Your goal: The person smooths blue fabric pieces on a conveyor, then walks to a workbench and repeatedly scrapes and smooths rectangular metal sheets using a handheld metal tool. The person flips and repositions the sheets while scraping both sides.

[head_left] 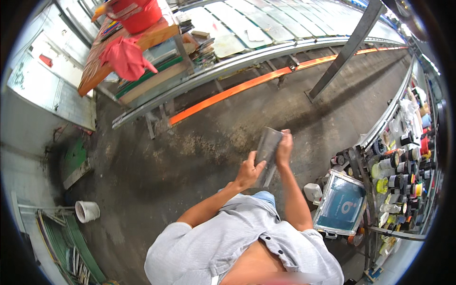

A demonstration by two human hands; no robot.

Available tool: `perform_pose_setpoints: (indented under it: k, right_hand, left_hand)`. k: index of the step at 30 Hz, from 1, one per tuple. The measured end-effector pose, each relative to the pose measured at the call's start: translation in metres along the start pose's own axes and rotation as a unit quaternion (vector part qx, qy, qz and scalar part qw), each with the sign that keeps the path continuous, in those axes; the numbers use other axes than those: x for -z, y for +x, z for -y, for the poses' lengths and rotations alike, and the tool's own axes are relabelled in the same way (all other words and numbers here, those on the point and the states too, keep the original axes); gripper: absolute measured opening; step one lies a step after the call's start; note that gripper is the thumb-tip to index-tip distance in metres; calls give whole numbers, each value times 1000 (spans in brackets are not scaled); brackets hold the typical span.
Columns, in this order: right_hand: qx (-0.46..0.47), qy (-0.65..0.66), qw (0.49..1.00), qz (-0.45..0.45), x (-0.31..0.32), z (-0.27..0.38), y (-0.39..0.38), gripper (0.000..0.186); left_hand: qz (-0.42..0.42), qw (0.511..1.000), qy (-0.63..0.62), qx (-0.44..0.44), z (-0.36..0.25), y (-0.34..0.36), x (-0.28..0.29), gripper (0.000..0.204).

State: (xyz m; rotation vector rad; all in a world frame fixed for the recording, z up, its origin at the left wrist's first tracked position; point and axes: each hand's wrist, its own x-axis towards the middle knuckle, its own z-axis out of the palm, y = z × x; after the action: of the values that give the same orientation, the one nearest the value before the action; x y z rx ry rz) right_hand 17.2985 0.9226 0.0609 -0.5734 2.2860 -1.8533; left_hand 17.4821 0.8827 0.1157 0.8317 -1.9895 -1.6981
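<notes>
Held in front of my body is a long, flat dark grey piece (269, 147) with straight edges and a slightly curved far end; its exact kind is unclear. My left hand (249, 171) is closed on its left edge, thumb lying across the face. Along the opposite edge, nearer the far end, my right hand (284, 147) is wrapped round it. The piece is tilted, its far end leaning slightly right. A lighter strip shows along its lower right side, by my right forearm. Under my hands is the stained dark floor (190, 166).
A long table (247, 33) with an orange rail (228, 94) runs across the far side. A red bucket (135, 16) and pink cloth (127, 58) sit on a bench. At right stand a framed screen (341, 203) and shelved jars (392, 182). A white bucket (87, 212) stands left.
</notes>
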Motion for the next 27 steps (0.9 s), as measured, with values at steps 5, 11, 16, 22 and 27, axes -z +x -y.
perform_pose_setpoints:
  k: [5,11,16,22,27]
  right_hand:
    - [-7,2,977,215,-76,26,-31,49]
    - [64,-234,908,342,-110,-81,100,37]
    - [165,-124,940,270,-250,39,284,24]
    - [500,-117,774,371,-435,160,309,11]
    - [561,-335,690,311,-554,182,303,21]
  left_hand:
    - [-222,974,4,-36,17,95,63,43]
    - [-229,969,87,-15,24,179,137,37]
    - [-256,944,172,119,80,216,141,45]
    - [-321,911,165,198,46,264,108,62]
    - [-331,890,236,205,34,314,108,62]
